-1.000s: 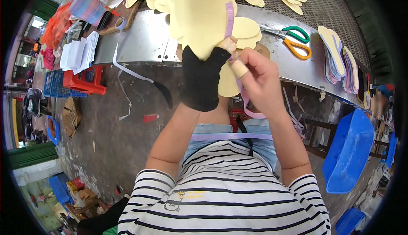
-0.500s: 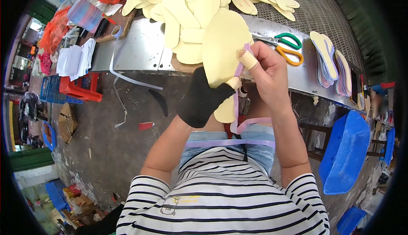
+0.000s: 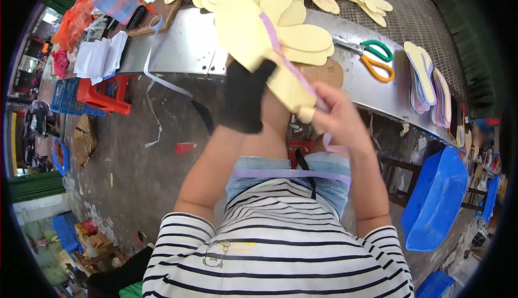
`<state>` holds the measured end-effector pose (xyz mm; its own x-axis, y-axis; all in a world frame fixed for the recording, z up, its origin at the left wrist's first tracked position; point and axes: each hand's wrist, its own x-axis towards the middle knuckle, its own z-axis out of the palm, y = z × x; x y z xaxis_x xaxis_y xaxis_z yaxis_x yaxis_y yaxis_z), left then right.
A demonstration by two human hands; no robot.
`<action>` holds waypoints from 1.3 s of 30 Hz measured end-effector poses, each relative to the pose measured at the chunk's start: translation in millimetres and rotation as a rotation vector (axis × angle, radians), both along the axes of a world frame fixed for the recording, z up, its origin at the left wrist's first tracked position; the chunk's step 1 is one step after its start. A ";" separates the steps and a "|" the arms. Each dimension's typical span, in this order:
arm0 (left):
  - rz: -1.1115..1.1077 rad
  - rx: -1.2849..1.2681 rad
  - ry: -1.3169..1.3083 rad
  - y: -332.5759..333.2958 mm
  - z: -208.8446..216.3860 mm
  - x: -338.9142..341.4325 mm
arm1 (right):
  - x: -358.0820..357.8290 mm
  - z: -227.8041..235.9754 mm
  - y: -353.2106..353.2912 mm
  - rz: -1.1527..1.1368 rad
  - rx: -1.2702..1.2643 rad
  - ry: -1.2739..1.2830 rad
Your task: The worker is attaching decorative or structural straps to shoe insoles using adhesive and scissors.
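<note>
My left hand (image 3: 245,96), in a black fingerless glove, is closed around the middle of a cream insole (image 3: 243,36) held slantwise over the bench's front edge. A narrow purple tape (image 3: 286,60) runs along the insole's right side. Down at the insole's narrow end, my right hand (image 3: 341,115) pinches the tape between thumb and fingers. Its thumb wears a tan wrap, and motion smears the fingertips. A loose length of the tape hangs below that hand, and a purple stretch crosses my lap.
Behind lies a heap of cream insoles (image 3: 305,36). Scissors (image 3: 372,60) with green and orange handles rest at right, near stacked purple-edged insoles (image 3: 421,77). A tape roll (image 3: 157,24) sits at left. Below the bench are a red stool (image 3: 102,94) and a blue tub (image 3: 436,201).
The insole has tilted, its narrow end swinging right and its wide end moving up-left. My right hand has moved down along its edge with the tape. The left hand keeps its hold.
</note>
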<state>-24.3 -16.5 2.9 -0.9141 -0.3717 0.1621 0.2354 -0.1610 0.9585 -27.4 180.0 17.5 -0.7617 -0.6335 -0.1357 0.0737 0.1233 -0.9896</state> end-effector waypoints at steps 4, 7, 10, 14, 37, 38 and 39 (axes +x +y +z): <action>0.475 -0.819 0.426 -45.8 36.0 -0.3 | -29.9 21.9 21.3 0.116 0.280 0.126; -0.266 -1.406 0.424 -21.9 70.6 12.7 | -26.8 25.8 15.0 0.208 0.393 0.390; -0.871 -1.532 -0.013 -14.3 52.7 4.6 | -14.1 29.3 2.0 0.292 0.357 0.555; -1.129 -1.213 -0.357 -15.4 53.6 12.9 | -13.0 17.8 12.4 0.293 0.187 -0.109; -1.184 -1.305 -0.401 -23.8 98.6 28.1 | -64.9 103.6 43.6 0.334 0.253 0.208; -1.095 -1.061 -0.076 -30.0 97.7 33.6 | -66.5 116.0 43.6 0.338 0.218 0.257; -1.079 -1.068 -0.083 -32.9 100.4 38.1 | -64.6 127.2 42.4 0.342 0.183 0.305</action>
